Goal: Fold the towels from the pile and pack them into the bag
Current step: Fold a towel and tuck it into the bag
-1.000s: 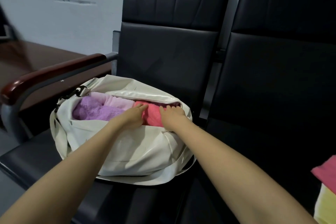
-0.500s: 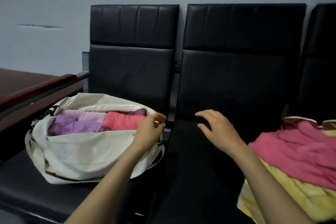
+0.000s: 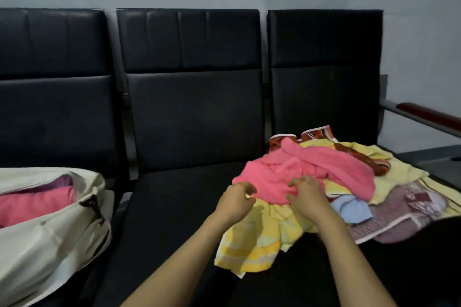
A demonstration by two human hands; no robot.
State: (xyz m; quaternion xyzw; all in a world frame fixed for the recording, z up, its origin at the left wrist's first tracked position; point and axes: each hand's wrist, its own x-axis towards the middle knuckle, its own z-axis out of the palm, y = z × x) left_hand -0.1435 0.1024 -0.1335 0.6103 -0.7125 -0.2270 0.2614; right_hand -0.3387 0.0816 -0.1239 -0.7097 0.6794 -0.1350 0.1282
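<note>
A crumpled pink towel [image 3: 311, 169] lies on top of the pile [image 3: 374, 197] on the right seat, over yellow, blue, mauve and red-patterned towels. My left hand [image 3: 235, 203] hovers at the pink towel's left edge, fingers loosely curled and holding nothing. My right hand [image 3: 306, 197] is over the pink towel's front edge, its bent fingertips touching the cloth. The cream bag [image 3: 50, 232] sits open on the left seat, with a folded pink towel [image 3: 35, 204] and a purple one [image 3: 62, 180] inside.
The black middle seat [image 3: 174, 207] lies between the bag and the pile. A yellow towel [image 3: 257, 239] hangs toward the seat's front edge. A red-brown armrest [image 3: 429, 113] bounds the right side. Black backrests and a grey wall stand behind.
Both hands left the bag and moved right across the middle seat to the pile. The view swung right, so the bag is now at the left edge.
</note>
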